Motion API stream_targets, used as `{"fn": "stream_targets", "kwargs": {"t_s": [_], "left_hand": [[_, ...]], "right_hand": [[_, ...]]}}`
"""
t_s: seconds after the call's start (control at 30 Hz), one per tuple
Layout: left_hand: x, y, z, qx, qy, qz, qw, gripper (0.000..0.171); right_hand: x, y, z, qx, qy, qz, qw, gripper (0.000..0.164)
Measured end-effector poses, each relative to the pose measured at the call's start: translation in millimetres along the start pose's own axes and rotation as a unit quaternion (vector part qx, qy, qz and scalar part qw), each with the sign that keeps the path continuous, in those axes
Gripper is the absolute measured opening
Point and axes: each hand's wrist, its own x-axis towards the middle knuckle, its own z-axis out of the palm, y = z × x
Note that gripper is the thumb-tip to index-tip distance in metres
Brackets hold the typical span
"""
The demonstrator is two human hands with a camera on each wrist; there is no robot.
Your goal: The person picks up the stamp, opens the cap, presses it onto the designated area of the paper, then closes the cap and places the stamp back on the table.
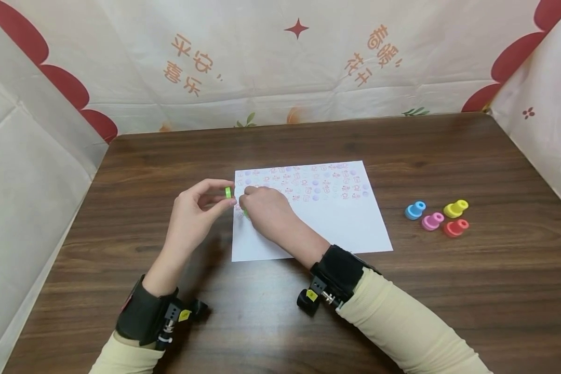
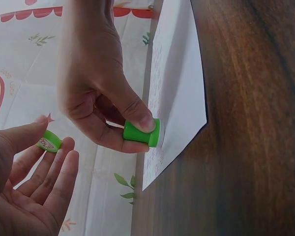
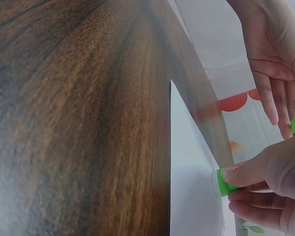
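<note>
Paper (image 1: 332, 228) is just plain white along the near edge, and by its left edge the right hand (image 1: 267, 206) pinches a stubby green stamp (image 2: 136, 135) base-down while the left hand (image 1: 191, 212) pinches a green cap (image 2: 49, 141). Four more stamps (image 1: 432, 222) hang out off the paper's right edge, cloth (image 1: 262, 57) past the desk's (image 1: 472, 296) far edge.

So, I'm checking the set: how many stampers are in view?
5: the green stamper in the right hand; the blue stamper, pink stamper, yellow stamper and red stamper right of the paper.
</note>
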Motion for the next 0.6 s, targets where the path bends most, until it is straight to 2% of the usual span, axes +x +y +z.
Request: {"fn": "stream_targets", "kwargs": {"t_s": [0.6], "left_hand": [[-1.2,1.2,6.8,-0.014,-0.002,0.006,0.9999,0.029]], "right_hand": [[-0.7,1.1,0.4,0.001,0.015,-0.003,1.0,0.02]]}}
